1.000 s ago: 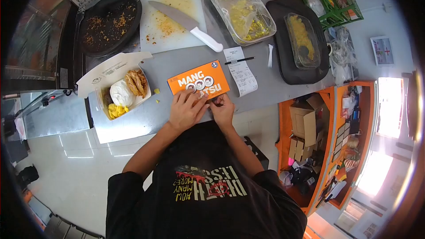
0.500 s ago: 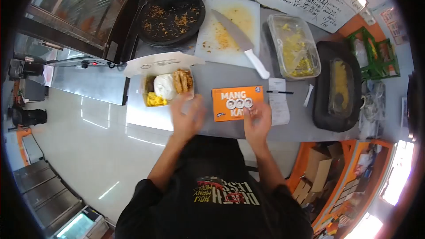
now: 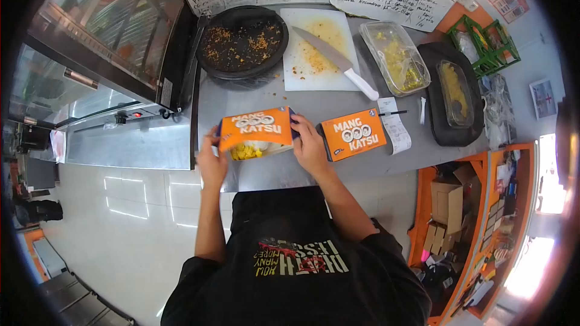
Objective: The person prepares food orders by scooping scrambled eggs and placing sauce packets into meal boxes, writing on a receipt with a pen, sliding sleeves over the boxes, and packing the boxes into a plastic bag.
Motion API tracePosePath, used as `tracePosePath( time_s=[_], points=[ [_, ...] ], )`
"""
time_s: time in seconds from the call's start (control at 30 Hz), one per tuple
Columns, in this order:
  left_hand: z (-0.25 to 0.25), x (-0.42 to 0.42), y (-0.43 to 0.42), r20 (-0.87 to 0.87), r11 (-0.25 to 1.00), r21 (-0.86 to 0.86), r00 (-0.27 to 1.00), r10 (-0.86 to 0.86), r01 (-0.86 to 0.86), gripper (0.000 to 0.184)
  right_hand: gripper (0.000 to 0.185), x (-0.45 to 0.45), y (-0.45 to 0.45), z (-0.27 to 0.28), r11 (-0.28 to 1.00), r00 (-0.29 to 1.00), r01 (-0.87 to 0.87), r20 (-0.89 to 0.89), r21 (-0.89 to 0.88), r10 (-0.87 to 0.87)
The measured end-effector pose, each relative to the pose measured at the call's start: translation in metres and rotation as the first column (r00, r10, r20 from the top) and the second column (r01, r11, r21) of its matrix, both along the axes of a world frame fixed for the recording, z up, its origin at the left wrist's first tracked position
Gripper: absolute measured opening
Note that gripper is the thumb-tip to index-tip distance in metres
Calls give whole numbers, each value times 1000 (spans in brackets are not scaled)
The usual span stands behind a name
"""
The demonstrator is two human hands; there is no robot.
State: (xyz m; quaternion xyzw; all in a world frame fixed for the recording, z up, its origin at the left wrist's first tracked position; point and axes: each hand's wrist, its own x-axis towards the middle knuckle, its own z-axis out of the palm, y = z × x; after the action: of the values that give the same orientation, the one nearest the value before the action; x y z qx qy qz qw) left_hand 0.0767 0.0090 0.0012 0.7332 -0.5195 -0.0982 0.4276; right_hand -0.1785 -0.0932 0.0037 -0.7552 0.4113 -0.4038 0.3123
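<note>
An orange printed takeaway box point(image 3: 257, 128) is between my hands, its lid tilted down over the food but still raised at the near edge. Yellow food pieces point(image 3: 246, 151) and a bit of white show under that edge. At the box's left side, the fingers of my left hand point(image 3: 211, 160) curl against the cardboard. My right hand point(image 3: 309, 145) grips the right side, thumb and fingers at the dark flap. Just right of it lies a second, closed orange box point(image 3: 355, 137) with the same print.
Behind the boxes are a round black pan point(image 3: 241, 42) with brown crumbs, a white cutting board point(image 3: 296, 78) and a knife point(image 3: 332, 54). Farther right are a clear container point(image 3: 396, 60), a receipt point(image 3: 394, 130) and a black tray point(image 3: 444, 136). A glass-fronted cabinet point(image 3: 115, 42) stands left.
Both hands have moved onto the food box, and its lid has swung from standing open at the back to covering most of the food. The camera view has shifted slightly.
</note>
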Motion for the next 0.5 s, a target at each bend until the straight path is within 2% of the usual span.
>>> tracePosePath(
  time_s=[0.03,0.1,0.13,0.17,0.23,0.27,0.37,0.47,0.5],
  points=[
    [-13,-9,4,-49,1000,-16,999,-22,22,14,41,4,10,-7,998,998,65,28,-14,-64],
    [-14,-30,7,-315,999,-46,949,-2,-13,14,33,12,22,-14,992,989,125,80,-34,-122],
    [-17,-31,6,-280,996,-88,960,-1,-25,12,31,17,25,-12,988,985,150,95,-45,-145],
    [-14,-24,7,-281,998,-59,960,5,-23,12,30,22,28,-10,982,979,178,110,-59,-171],
    [13,-15,-1,-288,1000,-17,957,17,-23,12,27,27,29,10,980,973,171,139,98,-184],
    [27,-11,-7,-203,1000,-29,979,1,-7,12,25,29,31,15,970,970,163,150,180,-191],
    [36,1,-15,-190,994,91,981,-38,56,15,26,31,28,14,953,967,161,151,255,-204],
    [9,-1,-8,-118,994,44,989,-90,96,21,29,30,39,8,978,978,206,-31,42,-205],
    [2,-3,-3,-110,994,29,989,-98,102,22,31,29,40,1,977,977,212,-15,6,-212]
  ],
)
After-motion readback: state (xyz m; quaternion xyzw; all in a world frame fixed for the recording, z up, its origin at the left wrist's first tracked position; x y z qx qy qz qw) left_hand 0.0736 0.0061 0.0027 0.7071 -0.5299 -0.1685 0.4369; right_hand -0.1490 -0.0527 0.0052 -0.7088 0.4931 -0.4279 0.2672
